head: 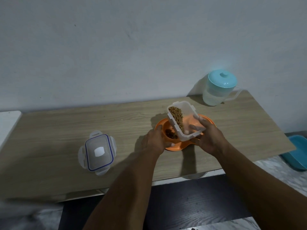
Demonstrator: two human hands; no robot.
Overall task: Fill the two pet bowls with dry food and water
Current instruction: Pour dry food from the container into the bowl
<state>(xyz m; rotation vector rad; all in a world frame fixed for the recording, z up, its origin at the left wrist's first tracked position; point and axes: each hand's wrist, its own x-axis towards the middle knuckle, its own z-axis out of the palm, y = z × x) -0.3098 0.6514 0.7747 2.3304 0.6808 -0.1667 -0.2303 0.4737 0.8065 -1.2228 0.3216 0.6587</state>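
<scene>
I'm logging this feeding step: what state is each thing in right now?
Food container: open, tilted, pouring.
Orange bowl: left cup partly filled with dry food.
Lid: off, flat on the table.
Pitcher: upright, lidded, untouched.
Left hand: holds the bowl's rim.
Right hand: grips the container.

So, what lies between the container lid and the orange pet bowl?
Head view: from the container lid only bare table, then the left hand holding the orange pet bowl by its rim.
</scene>
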